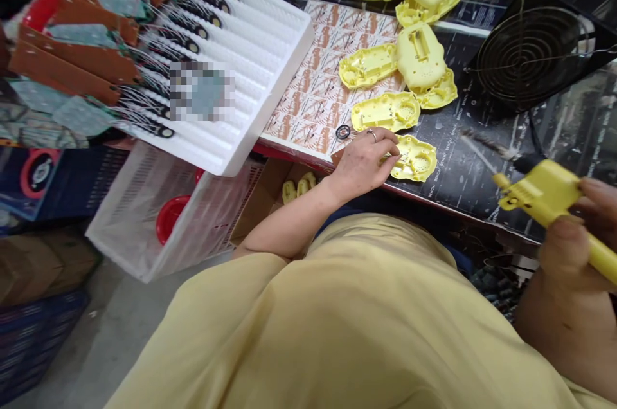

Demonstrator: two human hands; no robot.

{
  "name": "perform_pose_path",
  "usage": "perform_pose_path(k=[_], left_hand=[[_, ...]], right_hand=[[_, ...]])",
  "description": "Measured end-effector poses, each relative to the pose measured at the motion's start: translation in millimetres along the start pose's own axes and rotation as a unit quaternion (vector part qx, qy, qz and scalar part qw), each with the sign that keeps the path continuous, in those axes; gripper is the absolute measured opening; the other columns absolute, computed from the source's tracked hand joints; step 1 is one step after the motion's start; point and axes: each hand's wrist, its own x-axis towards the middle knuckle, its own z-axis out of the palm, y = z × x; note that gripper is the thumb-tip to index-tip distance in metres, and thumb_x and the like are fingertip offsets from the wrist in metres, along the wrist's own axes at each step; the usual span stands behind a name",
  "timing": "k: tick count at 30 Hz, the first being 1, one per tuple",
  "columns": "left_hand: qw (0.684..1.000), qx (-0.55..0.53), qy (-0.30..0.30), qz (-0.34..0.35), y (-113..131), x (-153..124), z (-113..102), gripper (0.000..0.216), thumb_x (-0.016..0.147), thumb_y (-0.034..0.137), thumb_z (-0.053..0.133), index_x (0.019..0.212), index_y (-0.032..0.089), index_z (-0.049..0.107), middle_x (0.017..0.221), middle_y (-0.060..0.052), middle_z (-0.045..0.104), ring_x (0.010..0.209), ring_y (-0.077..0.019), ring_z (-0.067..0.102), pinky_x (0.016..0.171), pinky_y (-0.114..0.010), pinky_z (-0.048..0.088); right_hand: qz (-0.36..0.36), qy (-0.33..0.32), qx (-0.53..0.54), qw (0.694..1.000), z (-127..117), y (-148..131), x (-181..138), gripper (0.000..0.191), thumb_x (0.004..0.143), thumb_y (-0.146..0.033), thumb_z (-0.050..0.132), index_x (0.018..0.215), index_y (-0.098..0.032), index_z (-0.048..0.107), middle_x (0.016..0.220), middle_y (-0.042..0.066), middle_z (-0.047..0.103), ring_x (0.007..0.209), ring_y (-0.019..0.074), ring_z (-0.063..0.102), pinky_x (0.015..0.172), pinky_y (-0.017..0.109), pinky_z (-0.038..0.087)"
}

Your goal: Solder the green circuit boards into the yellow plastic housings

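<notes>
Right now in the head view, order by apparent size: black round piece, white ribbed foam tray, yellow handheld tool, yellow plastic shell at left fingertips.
White ribbed foam tray
Yellow handheld tool
Yellow plastic shell, partly covered
Black round piece

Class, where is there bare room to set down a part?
Free: patterned brown-white sheet, between the grooved white foam tray and yellow plastic shells; black printed mat, between those shells and the yellow glue gun in the right hand. Crowded: among the shells by the left hand, and where thin wires cover the tray.
</notes>
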Motion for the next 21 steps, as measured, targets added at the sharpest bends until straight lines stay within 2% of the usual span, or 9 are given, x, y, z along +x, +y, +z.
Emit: perform_pose_path(k=[2,5,7,10,13,16,21], left_hand=[[1.000,0.011,-0.012,-0.002,1,2,0,0.019,0.106,0.013,0.060,0.099,0.017,0.077,0.118,-0.011,0.080,0.110,-0.0237,0.077,0.100,-0.037,0.058],[0.999,0.041,-0.025,0.002,3,5,0,0.020,0.106,0.013,0.059,0.098,0.017,0.077,0.116,-0.011,0.080,0.108,-0.0249,0.076,0.100,-0.039,0.058],[0.997,0.063,-0.033,0.006,4,8,-1,0.022,0.106,0.011,0.057,0.098,0.016,0.077,0.115,-0.012,0.079,0.107,-0.0260,0.075,0.100,-0.040,0.058],[0.994,0.095,-0.059,0.006,9,11,-4,0.025,0.106,0.010,0.054,0.102,0.015,0.078,0.115,-0.014,0.079,0.106,-0.0280,0.074,0.099,-0.043,0.057],[0.988,0.126,-0.088,0.009,13,16,-9,0.027,0.107,0.011,0.052,0.104,0.014,0.078,0.115,-0.014,0.078,0.107,-0.0298,0.073,0.098,-0.044,0.056],[0.983,0.144,-0.111,0.010,17,20,-12,0.028,0.108,0.013,0.050,0.104,0.014,0.078,0.113,-0.015,0.077,0.107,-0.0306,0.072,0.099,-0.044,0.055],[0.977,0.163,-0.134,0.014,20,25,-15,0.032,0.110,0.014,0.047,0.102,0.014,0.078,0.109,-0.014,0.076,0.108,-0.0305,0.070,0.100,-0.044,0.053]], right_hand=[[-0.066,0.009,0.007,0.998,10,-3,5,0.053,0.093,-0.045,0.089,0.145,-0.040,0.077,0.098,0.006,0.083,0.065,0.0227,0.074,0.047,0.036,0.055],[-0.116,-0.052,0.022,0.992,21,-10,13,0.058,0.091,-0.031,0.092,0.146,-0.039,0.075,0.095,0.004,0.085,0.063,0.0222,0.076,0.049,0.032,0.060],[-0.117,-0.072,0.048,0.989,26,-12,16,0.046,0.091,-0.028,0.093,0.134,-0.036,0.080,0.092,0.004,0.085,0.065,0.0223,0.078,0.052,0.031,0.063],[-0.125,-0.069,0.092,0.985,31,-10,20,0.026,0.087,-0.025,0.096,0.108,-0.029,0.081,0.084,0.004,0.083,0.063,0.0219,0.078,0.051,0.028,0.063],[-0.136,-0.066,0.118,0.981,34,-6,24,0.022,0.086,-0.021,0.097,0.093,-0.027,0.077,0.078,0.003,0.081,0.062,0.0208,0.078,0.052,0.026,0.063],[-0.139,-0.086,0.119,0.979,33,-4,27,0.021,0.086,-0.022,0.097,0.091,-0.027,0.077,0.078,0.003,0.081,0.065,0.0196,0.079,0.054,0.024,0.063],[-0.120,-0.165,0.077,0.976,26,7,33,0.019,0.101,-0.041,0.085,0.090,-0.028,0.077,0.080,0.005,0.081,0.072,0.0200,0.081,0.061,0.028,0.067]])
